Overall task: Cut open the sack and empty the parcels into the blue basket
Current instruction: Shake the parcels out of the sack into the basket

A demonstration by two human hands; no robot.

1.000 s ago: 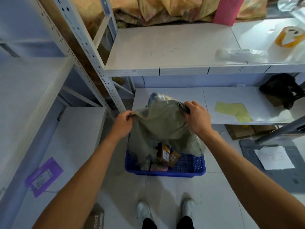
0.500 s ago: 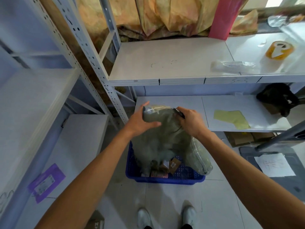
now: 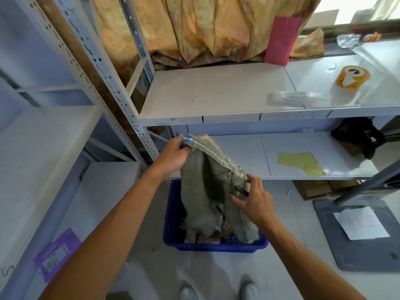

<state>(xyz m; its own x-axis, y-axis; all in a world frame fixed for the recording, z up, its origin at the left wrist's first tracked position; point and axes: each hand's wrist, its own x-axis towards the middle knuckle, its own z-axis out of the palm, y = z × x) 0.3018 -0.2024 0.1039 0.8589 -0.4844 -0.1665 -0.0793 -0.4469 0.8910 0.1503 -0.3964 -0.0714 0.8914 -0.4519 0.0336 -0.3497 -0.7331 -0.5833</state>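
My left hand (image 3: 172, 155) clamps its fingers on a corner of the grey-green woven sack (image 3: 203, 187), upended over the blue plastic basket (image 3: 171, 215). My right hand (image 3: 254, 203) pinches its seam. Small parcels (image 3: 218, 229) lie inside (nearly emptied, I judge).

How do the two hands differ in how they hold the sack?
The left hand grips the sack by its top corner, raised high; the right hand pinches its stitched edge lower down. The left hand's fingers are curled tight; the right hand's are more spread, with a thin dark object against them. Both hold the sack over the blue basket.
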